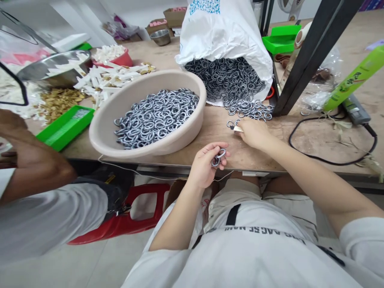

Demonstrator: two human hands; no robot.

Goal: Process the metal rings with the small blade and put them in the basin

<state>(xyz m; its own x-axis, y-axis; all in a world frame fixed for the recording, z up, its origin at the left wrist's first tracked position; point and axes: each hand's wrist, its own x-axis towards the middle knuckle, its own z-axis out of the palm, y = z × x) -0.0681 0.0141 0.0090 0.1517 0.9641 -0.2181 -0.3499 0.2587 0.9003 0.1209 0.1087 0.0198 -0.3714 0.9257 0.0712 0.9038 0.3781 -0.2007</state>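
Observation:
My left hand (207,162) is closed around a few grey metal rings (218,157) near the table's front edge. To its right, my right hand (250,132) pinches a small white tool with a dark tip (236,129), its tip beside loose rings on the wood. Behind that hand, more rings (249,109) spill from a white sack (222,32) lying open toward me. A large beige basin (99,140) holds a heap of similar rings (159,118) left of my hands.
A black metal post (309,60) rises right of the sack. A black cable (318,162) loops on the table (339,136). Left of the basin lie a green tray (67,126) and white pieces (105,82). A person's arm (36,160) is at far left.

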